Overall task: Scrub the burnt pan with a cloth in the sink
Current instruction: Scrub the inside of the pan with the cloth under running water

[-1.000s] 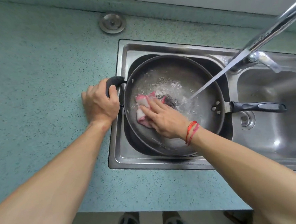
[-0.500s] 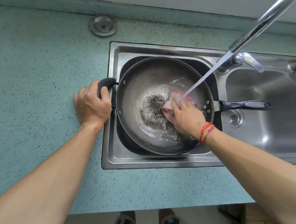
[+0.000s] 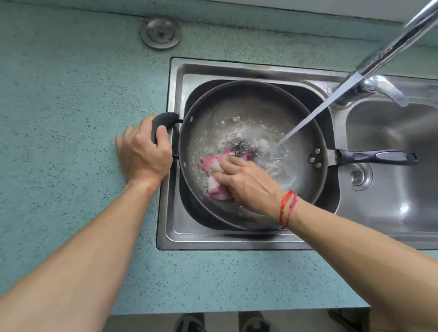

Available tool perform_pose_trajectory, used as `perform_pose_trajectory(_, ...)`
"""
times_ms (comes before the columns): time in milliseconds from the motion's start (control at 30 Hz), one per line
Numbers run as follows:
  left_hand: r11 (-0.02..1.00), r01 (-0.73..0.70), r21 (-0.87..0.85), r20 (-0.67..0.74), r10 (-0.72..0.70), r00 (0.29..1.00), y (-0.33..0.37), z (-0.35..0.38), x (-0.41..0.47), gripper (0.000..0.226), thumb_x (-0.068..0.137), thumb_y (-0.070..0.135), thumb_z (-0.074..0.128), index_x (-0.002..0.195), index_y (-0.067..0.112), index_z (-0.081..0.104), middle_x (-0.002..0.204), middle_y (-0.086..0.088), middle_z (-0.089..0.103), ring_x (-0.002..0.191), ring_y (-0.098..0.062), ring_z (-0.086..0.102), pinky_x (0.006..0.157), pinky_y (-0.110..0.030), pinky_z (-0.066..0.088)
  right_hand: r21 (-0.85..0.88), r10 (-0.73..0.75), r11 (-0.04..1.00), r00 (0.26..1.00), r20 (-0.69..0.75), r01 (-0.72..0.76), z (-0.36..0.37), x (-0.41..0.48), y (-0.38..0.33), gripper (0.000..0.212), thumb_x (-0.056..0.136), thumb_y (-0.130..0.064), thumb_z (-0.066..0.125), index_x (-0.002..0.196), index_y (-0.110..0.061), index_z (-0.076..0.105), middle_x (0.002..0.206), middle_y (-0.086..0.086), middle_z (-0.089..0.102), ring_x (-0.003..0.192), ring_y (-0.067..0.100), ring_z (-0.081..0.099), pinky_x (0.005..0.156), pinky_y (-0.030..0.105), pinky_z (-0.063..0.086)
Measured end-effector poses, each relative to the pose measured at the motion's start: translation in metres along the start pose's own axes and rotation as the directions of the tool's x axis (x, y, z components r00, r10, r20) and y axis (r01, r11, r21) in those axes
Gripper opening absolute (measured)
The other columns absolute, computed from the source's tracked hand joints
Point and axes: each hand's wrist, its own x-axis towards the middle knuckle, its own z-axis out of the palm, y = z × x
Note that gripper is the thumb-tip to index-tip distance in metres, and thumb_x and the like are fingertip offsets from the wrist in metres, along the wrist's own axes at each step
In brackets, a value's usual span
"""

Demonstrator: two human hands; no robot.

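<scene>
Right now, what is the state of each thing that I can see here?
Tap: open, water running.
Pan: in the sink, wet, dark patch at centre.
Cloth: bunched, pressed down by right hand.
Left hand: grips the pan's side handle.

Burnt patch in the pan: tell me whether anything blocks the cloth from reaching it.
Nothing visible does. The cloth under the right hand lies beside the burnt patch in the pan; only tap water splashes there. Left hand grips the side handle.
</scene>
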Motion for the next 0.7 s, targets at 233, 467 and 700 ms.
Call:
perform_pose_trajectory(233, 1.0, -0.008, 0.002, -0.01, 0.008, 1.0, -0.001, 0.001, -0.001, 0.03, 0.092, 0.028, 0.044, 0.104, 0.016, 0.069, 0.084, -0.008, 0.07, 0.077, -0.028, 0.052, 0.078, -0.035, 0.031, -0.017, 0.27, 0.963, 0.952, 0.145, -0.27, -0.003, 0.032, 0.031, 0.065, 0.102, -0.045, 0.029, 0.157, -0.022, 0.002, 0.162, 0.02, 0.007, 0.149, 0.038, 0.01, 0.12, 0.049, 0.014)
perform_pose_trajectory(467, 1.0, -0.003, -0.011, -0.011, 0.003, 1.0, 0.002, 0.0, -0.001, 0.031, 0.093, 0.029, 0.042, 0.102, 0.015, 0.069, 0.081, -0.009, 0.068, 0.073, -0.024, 0.046, 0.078, -0.035, 0.031, -0.197, 0.527, 0.847, 0.826, 0.198, -0.493, -0.016, -0.012, 0.048, 0.073, 0.101, -0.047, 0.029, 0.155, -0.006, 0.003, 0.15, 0.032, 0.026, 0.134, 0.045, 0.036, 0.102, 0.051, 0.042)
perform_pose_trajectory(700, 1.0, 0.005, -0.009, -0.002, -0.005, 1.0, 0.001, 0.0, -0.001, 0.033, 0.093, 0.03, 0.041, 0.102, 0.015, 0.068, 0.081, -0.011, 0.069, 0.076, -0.031, 0.053, 0.082, -0.04, 0.036, -0.211, 0.391, 0.914, 0.891, 0.23, -0.347, -0.03, -0.045, 0.009, 0.031, 0.1, -0.008, 0.039, 0.127, 0.002, 0.051, 0.12, 0.023, 0.054, 0.104, 0.037, 0.058, 0.076, 0.041, 0.052)
